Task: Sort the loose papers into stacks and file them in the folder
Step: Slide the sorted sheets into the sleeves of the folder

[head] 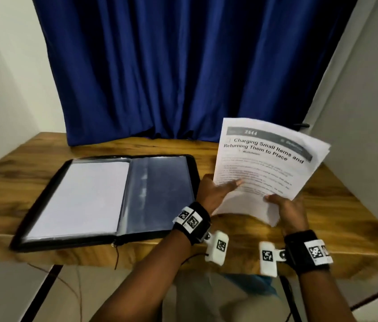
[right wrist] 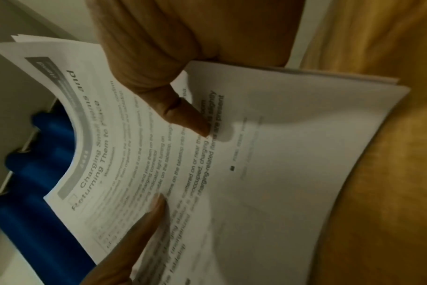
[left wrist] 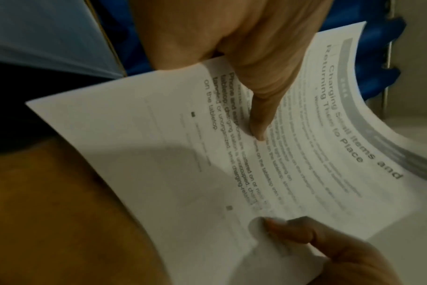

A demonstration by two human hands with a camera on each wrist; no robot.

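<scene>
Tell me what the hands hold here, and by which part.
Both hands hold the stack of papers by its near bottom edge: left hand at the left corner, right hand at the right.

A wooden table carries an open black folder lying flat at its left.

— Colours?
— White papers with black print and a grey header band; black folder, far blue curtain.
— The table?
— Golden-brown wood grain.
</scene>
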